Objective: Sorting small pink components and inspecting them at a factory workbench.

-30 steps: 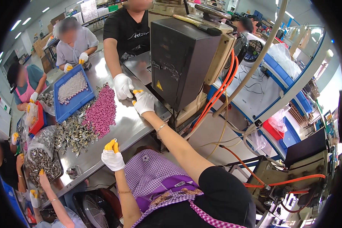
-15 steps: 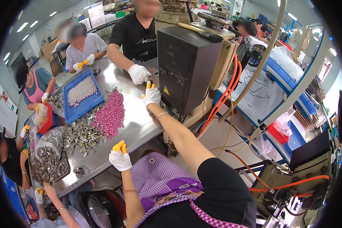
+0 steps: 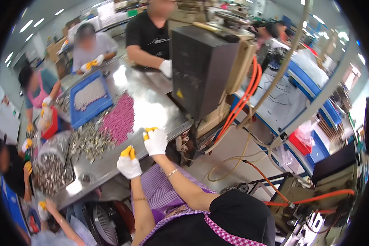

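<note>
My left hand [image 3: 129, 165], in a white glove with yellow fingertips, is at the table's front edge. Its fingertips are pinched together; anything between them is too small and blurred to name. Just to its right and a little farther off is my right hand [image 3: 156, 142], gloved alike, its fingers bent and closed. What it holds, if anything, does not show. Beyond both hands lie a pile of small pink rings [image 3: 119, 119] and a heap of small metal parts [image 3: 90, 141], on the shiny metal table [image 3: 110, 162].
A dark machine box [image 3: 203, 69] stands at the table's right end, with orange hoses [image 3: 244, 96] behind it. A blue tray [image 3: 78, 119] holds small pale pieces. Several co-workers sit around the table; one gloved hand [image 3: 166, 68] reaches behind the box. A black fan [image 3: 104, 223] is below left.
My right hand has drawn back from beside the machine and the co-worker's hand to near my left hand. That co-worker's hand has shifted right, partly behind the box. My left hand has barely moved.
</note>
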A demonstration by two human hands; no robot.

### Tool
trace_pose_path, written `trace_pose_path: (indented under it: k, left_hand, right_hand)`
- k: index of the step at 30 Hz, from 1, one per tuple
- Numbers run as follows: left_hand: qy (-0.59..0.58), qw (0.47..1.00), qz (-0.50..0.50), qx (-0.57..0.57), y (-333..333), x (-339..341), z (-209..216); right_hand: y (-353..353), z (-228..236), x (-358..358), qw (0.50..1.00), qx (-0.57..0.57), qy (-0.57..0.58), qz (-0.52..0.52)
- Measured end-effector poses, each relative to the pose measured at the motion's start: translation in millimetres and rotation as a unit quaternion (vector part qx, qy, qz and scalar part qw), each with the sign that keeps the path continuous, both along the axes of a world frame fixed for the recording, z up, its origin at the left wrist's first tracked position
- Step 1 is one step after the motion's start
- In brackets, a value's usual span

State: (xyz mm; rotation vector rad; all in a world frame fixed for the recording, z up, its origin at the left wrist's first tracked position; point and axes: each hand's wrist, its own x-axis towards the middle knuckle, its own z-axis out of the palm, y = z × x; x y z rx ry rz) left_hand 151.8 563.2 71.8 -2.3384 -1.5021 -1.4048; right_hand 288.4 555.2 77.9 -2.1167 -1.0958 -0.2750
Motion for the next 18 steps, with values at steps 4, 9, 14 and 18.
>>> trace_pose_path:
  k: [4, 9, 14, 18]
  left_hand:
    - [-0.077, 0.997, 0.011, -0.019, 1.4, 6.4, 8.2]
    - [0.047, 0.993, 0.07, -0.079, 0.0, 4.2, 4.4]
    - [-0.264, 0.957, -0.027, -0.12, 4.8, -14.3, 2.9]
    - [-0.286, 0.956, 0.062, -0.011, 19.4, -89.8, 45.8]
  right_hand:
    - [-2.5, 6.3, -7.9, 0.998, -0.05, 0.022, 0.014]
    - [-5.6, 5.1, -2.3, 0.997, -0.022, -0.038, 0.057]
    - [7.1, 12.0, -2.7, 0.979, -0.025, -0.098, 0.177]
    - [14.8, 38.2, 2.0, 0.953, -0.211, -0.096, 0.197]
